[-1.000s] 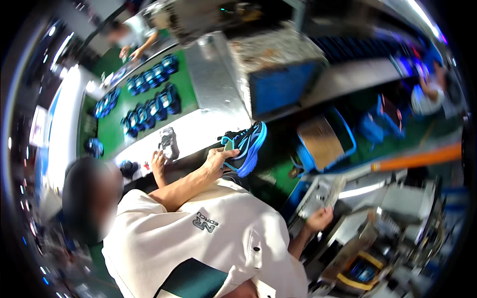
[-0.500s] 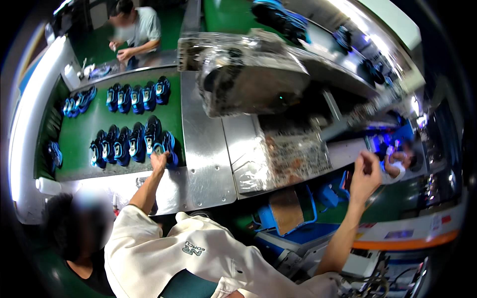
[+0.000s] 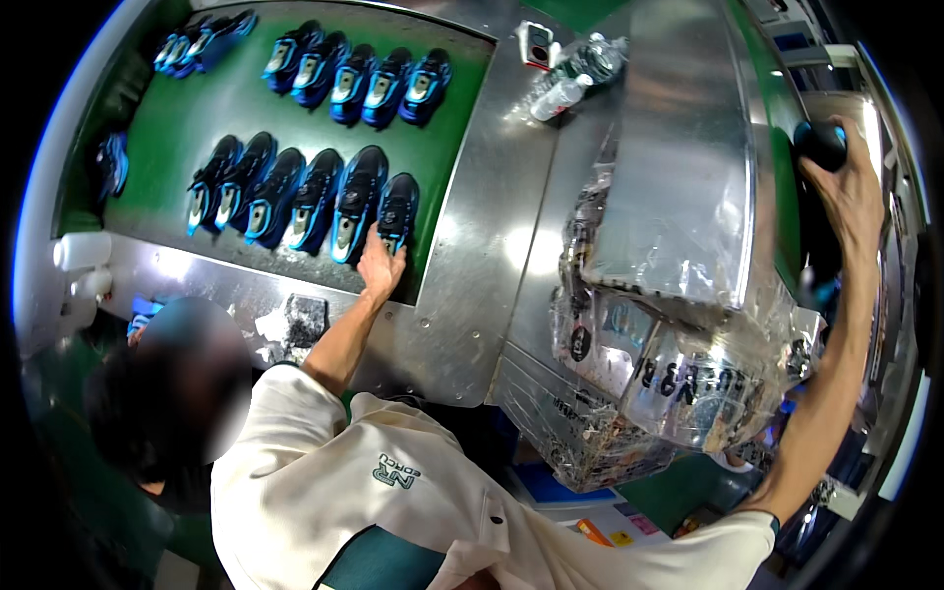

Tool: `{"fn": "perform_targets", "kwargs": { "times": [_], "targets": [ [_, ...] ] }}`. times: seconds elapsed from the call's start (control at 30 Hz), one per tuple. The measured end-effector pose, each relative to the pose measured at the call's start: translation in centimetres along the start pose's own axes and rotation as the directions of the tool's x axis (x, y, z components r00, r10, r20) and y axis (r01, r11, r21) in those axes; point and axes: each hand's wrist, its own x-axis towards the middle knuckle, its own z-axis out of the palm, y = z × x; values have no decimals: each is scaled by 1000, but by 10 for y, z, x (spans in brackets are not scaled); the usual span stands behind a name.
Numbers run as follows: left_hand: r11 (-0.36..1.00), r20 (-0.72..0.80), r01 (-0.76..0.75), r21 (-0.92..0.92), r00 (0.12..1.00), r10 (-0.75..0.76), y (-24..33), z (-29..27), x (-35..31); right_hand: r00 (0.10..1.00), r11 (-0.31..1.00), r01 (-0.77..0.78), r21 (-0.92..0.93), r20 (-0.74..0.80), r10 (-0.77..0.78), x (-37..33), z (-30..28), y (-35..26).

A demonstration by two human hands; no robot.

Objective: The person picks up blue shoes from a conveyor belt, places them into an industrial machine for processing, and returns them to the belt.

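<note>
My left hand (image 3: 381, 267) is closed on the near end of a black sneaker (image 3: 397, 202) with blue trim. That sneaker stands at the right end of the near row of similar sneakers (image 3: 313, 197) on the green belt (image 3: 157, 128). At the far right, my right arm reaches past a metal housing. My right hand (image 3: 854, 192) grips a dark shoe (image 3: 822, 146) with a bluish tint, on another green surface. The housing partly hides the area below that shoe.
A plastic-wrapped metal machine (image 3: 678, 197) stands between my arms. Farther back are a clear plastic bottle (image 3: 562, 96) and a small red-and-white box (image 3: 536, 44). More sneakers (image 3: 354, 81) form a far row. Another person (image 3: 167, 393) is close on my left, by white bottles (image 3: 84, 251).
My view has shifted toward the right. My right hand, raised and holding no visible shoe before, has reached farther out and taken hold of a shoe. My left hand stays at the end sneaker.
</note>
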Motion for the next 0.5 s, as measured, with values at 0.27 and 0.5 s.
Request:
{"fn": "perform_targets", "kwargs": {
  "times": [0.27, 0.5],
  "targets": [
    [910, -36, -399, -110, 917, 398, 46, -49, -15, 911, 994, -37, -103, -413, -8, -46, -80, -22],
    [624, 734, 430, -653, 152, 662, 215, -118, -190, 497, 800, -273, 535, -633, 593, -237, -206, -23]
  ]
}}
